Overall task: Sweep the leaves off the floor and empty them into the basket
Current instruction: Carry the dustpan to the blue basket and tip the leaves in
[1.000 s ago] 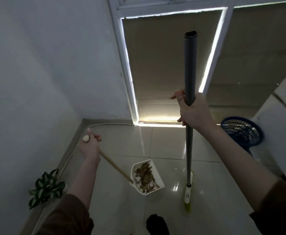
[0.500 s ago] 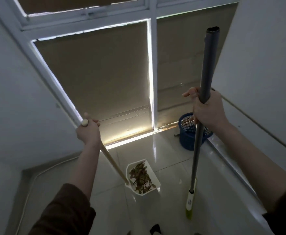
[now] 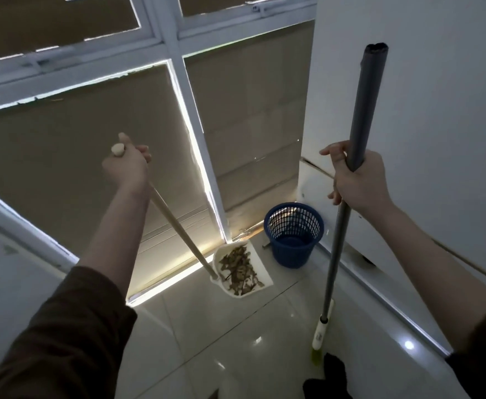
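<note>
So, near end first: dark foot (image 3: 331,378) at the bottom edge, the broom head (image 3: 318,344) just beside it, on or barely off the floor (image 3: 221,341), cannot tell which. Right hand (image 3: 357,180) grips the grey broom pole (image 3: 362,110) part-way up, forefinger sticking out, pole near upright. Left hand (image 3: 126,165) is fisted round the very top of the wooden handle (image 3: 178,226), knob showing above the fist. Dustpan (image 3: 260,262) hangs clear of the floor at the stick's far end, leaves (image 3: 240,272) piled inside, open edge toward the right. Basket (image 3: 292,251) stands just beyond and right of it, upright, nothing visible inside. Risks as I read them: long lever on a one-handed end grip, so a small wrist roll tilts the pan and leaves slide out short of the basket. Tipping too high or too fast scatters dry leaves past the rim. Pan edge clipping that light mesh basket could knock it over. Pole in the other hand could swing into the white wall (image 3: 437,139). Floor is glossy pale tile with light glints, probably slick, spilled leaves would skate. Room is dim, a tight corner: white wall on the right, white-framed window (image 3: 191,116) ahead, panes covered, daylight leaking round the edges.
</note>
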